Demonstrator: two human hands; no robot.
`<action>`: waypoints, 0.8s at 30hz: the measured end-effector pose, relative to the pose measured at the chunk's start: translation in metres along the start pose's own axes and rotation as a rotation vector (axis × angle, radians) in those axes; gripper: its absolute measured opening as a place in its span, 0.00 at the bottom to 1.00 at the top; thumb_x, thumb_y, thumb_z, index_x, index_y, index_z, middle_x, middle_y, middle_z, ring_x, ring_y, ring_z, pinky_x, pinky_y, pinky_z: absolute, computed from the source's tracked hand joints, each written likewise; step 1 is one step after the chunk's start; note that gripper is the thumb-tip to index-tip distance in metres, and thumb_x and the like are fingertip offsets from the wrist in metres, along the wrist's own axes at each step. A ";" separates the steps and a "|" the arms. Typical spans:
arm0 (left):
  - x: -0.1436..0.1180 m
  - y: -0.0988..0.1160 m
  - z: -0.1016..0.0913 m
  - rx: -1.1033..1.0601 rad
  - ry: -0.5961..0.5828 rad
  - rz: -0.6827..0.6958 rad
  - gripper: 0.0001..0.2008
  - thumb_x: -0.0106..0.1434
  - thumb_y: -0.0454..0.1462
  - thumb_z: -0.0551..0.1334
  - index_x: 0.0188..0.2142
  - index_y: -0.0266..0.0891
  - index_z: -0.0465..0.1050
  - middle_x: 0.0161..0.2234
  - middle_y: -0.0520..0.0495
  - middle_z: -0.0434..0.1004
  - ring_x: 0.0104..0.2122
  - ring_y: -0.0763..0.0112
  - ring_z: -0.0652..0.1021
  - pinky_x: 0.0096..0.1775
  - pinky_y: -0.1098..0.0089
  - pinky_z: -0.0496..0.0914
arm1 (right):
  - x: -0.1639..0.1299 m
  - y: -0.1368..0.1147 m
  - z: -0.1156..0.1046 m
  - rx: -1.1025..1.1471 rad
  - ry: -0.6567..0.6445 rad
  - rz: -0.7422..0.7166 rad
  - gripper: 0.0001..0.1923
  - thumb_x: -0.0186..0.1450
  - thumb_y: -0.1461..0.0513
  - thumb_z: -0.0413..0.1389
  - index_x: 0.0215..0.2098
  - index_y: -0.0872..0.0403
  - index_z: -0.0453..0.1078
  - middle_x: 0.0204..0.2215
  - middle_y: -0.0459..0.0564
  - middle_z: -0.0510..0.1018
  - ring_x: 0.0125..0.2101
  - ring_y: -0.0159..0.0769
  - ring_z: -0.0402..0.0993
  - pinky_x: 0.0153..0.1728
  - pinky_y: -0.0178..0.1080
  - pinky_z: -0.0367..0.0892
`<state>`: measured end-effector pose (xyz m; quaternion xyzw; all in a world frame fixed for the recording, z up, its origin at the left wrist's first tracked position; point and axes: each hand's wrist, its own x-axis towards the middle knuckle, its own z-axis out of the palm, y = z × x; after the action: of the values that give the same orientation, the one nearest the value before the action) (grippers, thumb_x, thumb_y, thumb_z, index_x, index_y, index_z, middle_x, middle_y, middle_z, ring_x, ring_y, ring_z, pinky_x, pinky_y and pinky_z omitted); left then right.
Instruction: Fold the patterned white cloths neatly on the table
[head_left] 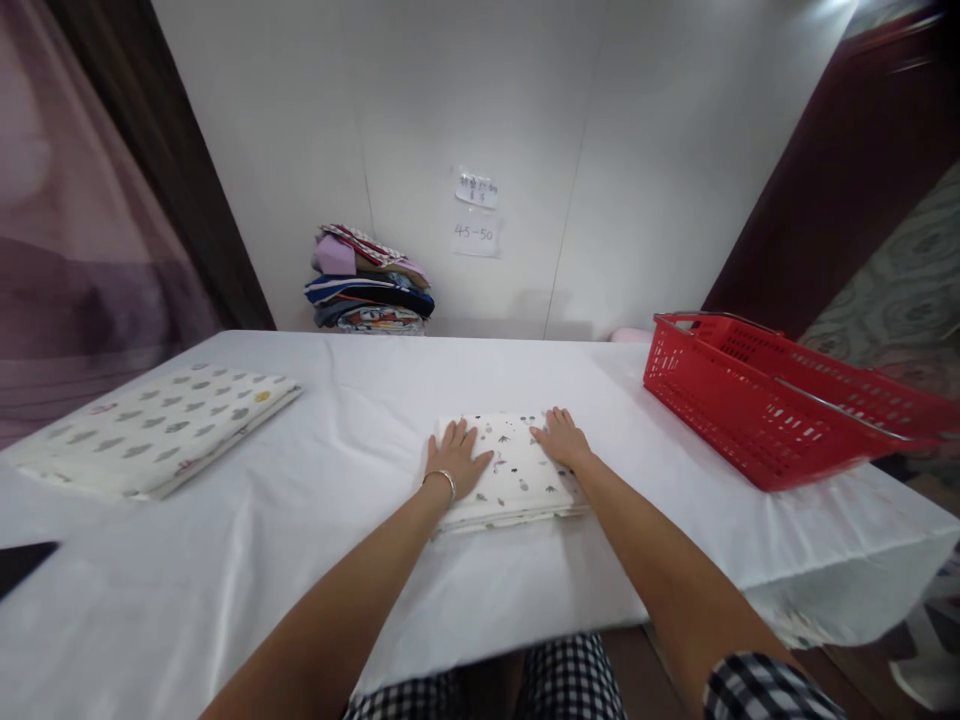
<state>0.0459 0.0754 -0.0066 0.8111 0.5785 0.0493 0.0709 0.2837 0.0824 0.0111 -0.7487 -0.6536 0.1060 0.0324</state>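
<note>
A white cloth with small printed figures [517,470] lies folded into a flat rectangle in front of me. My left hand [456,462] rests flat on its left side, fingers spread, with a bracelet at the wrist. On the far right corner of the cloth lies my right hand [562,438], its fingers stretched out. Both palms press on the fabric and neither hand grips it. Several folded layers show along the near edge.
Another folded white cloth with grey cloud shapes [169,420] lies at left on the white-covered table [345,440]. A red plastic basket [750,400] stands at right. Folded fabrics [371,285] are stacked by the back wall. A dark flat object [22,565] sits at the left edge.
</note>
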 end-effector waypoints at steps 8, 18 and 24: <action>-0.002 0.001 -0.001 0.001 -0.007 -0.001 0.36 0.60 0.57 0.37 0.62 0.43 0.46 0.64 0.48 0.34 0.63 0.58 0.39 0.57 0.46 0.42 | -0.063 -0.013 0.008 -0.074 0.120 -0.222 0.35 0.64 0.44 0.34 0.63 0.56 0.44 0.64 0.54 0.42 0.62 0.41 0.32 0.58 0.51 0.32; -0.010 0.007 -0.020 -0.032 -0.100 -0.010 0.35 0.60 0.57 0.39 0.61 0.44 0.49 0.64 0.47 0.38 0.62 0.58 0.43 0.57 0.46 0.43 | -0.084 -0.007 0.022 -0.064 0.120 -0.170 0.32 0.65 0.46 0.35 0.60 0.56 0.51 0.62 0.54 0.50 0.61 0.42 0.40 0.57 0.49 0.35; -0.051 0.014 0.000 0.015 0.030 0.148 0.32 0.61 0.56 0.38 0.60 0.46 0.52 0.63 0.50 0.44 0.62 0.59 0.46 0.58 0.48 0.42 | -0.085 -0.010 0.012 -0.047 0.109 -0.187 0.28 0.65 0.48 0.38 0.57 0.55 0.56 0.61 0.54 0.52 0.61 0.43 0.43 0.56 0.51 0.38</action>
<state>0.0421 0.0229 -0.0039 0.8513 0.5185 0.0620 0.0522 0.2612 -0.0007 0.0110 -0.6898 -0.7200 0.0465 0.0600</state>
